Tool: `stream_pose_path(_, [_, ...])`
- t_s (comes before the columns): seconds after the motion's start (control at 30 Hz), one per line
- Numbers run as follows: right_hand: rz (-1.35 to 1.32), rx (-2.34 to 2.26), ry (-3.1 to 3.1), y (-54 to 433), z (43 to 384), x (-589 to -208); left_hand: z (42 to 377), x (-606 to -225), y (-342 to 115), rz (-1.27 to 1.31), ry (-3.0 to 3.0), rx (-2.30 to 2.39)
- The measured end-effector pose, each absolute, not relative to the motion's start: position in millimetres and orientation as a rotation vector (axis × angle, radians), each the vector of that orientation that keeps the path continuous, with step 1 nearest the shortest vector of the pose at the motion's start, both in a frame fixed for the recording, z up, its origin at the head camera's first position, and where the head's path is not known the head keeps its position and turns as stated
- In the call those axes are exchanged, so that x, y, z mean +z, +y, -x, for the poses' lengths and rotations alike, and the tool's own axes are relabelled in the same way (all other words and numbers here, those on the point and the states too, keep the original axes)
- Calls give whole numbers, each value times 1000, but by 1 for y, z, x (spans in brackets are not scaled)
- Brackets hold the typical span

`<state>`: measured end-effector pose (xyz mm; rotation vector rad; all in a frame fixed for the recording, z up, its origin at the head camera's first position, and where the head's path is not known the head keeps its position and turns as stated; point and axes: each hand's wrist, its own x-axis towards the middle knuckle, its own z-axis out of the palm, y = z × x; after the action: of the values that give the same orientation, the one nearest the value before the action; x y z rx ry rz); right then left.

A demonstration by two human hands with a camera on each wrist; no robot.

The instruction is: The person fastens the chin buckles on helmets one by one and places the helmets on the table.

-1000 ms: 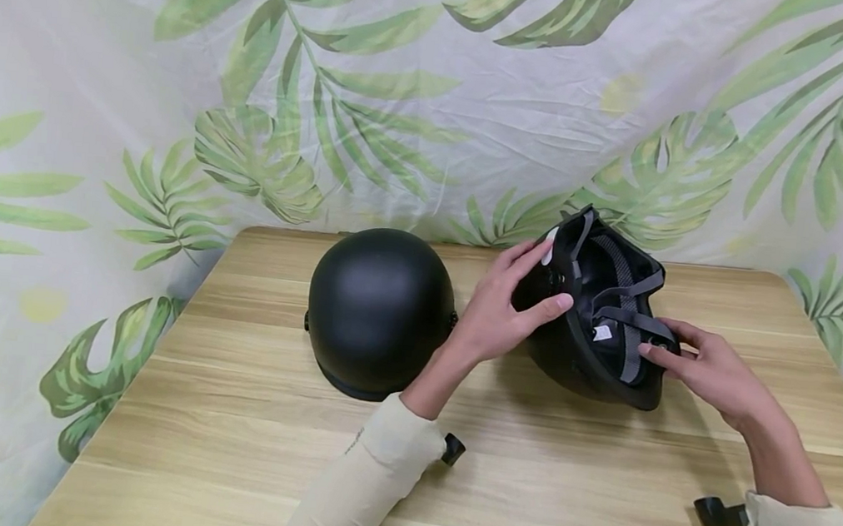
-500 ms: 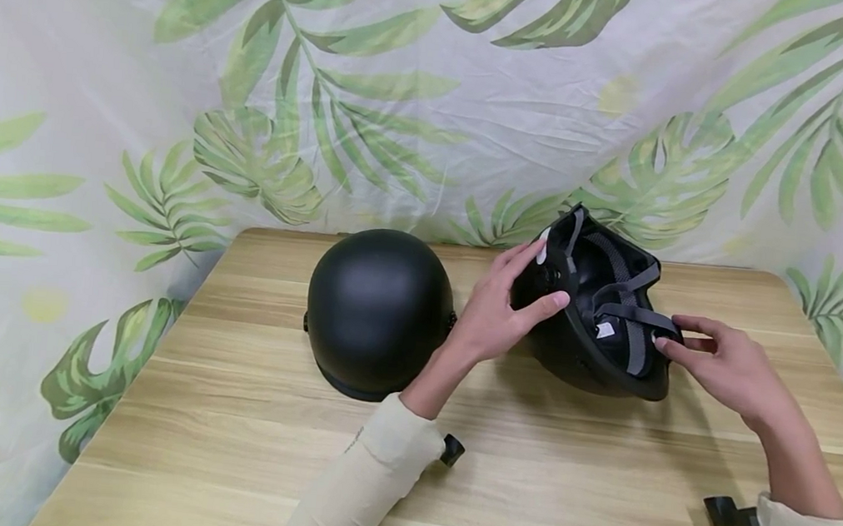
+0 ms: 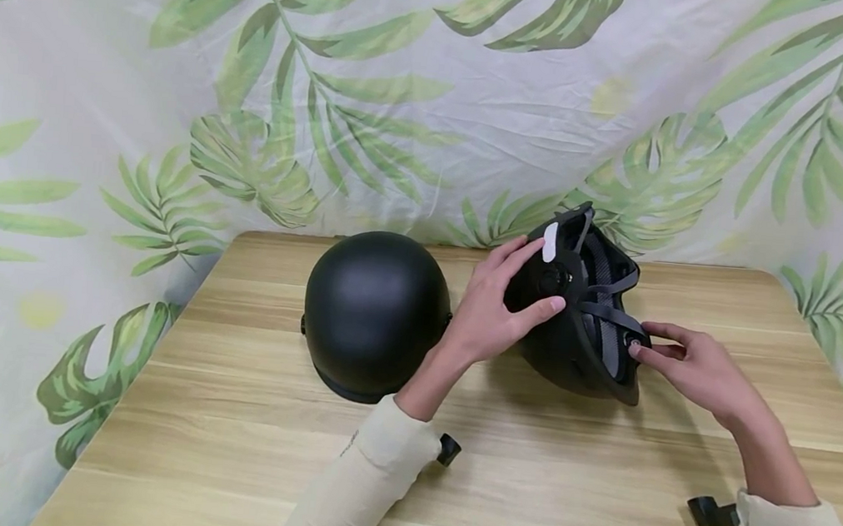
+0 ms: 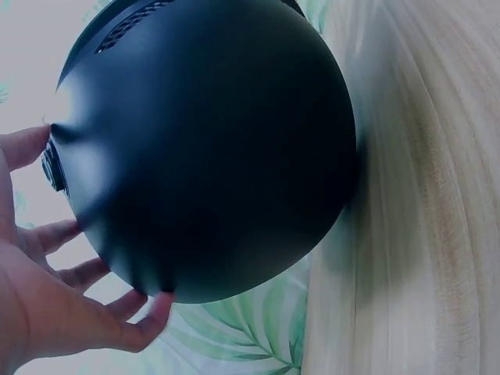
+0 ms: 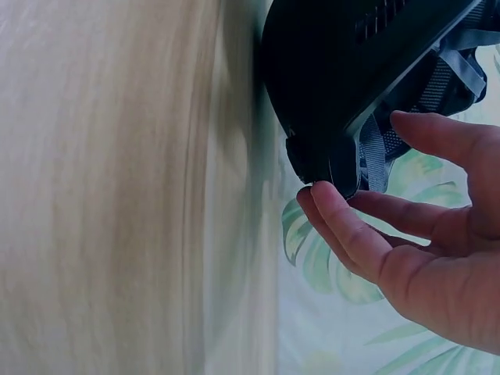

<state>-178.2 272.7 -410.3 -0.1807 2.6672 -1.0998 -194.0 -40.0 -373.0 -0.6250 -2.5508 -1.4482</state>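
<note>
A black helmet (image 3: 571, 360) is tilted on its side at the back right, its hollow inside facing right. Grey chin straps (image 3: 611, 315) cross the opening, and a white sticker (image 3: 550, 242) marks the near side by a round black knob. My left hand (image 3: 486, 315) grips the left side of the shell, thumb near the rim; in the left wrist view its fingers curve around the dark shell (image 4: 219, 156). On the opposite rim, my right hand (image 3: 705, 373) pinches the edge, thumb inside, fingers outside, as the right wrist view (image 5: 422, 242) also shows.
A second black helmet (image 3: 375, 317) stands dome up on the wooden table (image 3: 240, 448), left of the left forearm. Behind the table hangs a leaf-printed cloth (image 3: 373, 125). Black wrist mounts (image 3: 713, 513) stick out from both sleeves.
The held helmet has turned, so its opening shows narrower and its knob and sticker more fully. My right hand went slightly right, then back left with the rim. The other helmet stays put.
</note>
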Motion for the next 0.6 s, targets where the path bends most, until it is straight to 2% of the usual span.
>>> stream_pose_path(0.6, [210, -1135, 2661, 265, 180, -415, 194, -372, -37, 475, -2585, -1491])
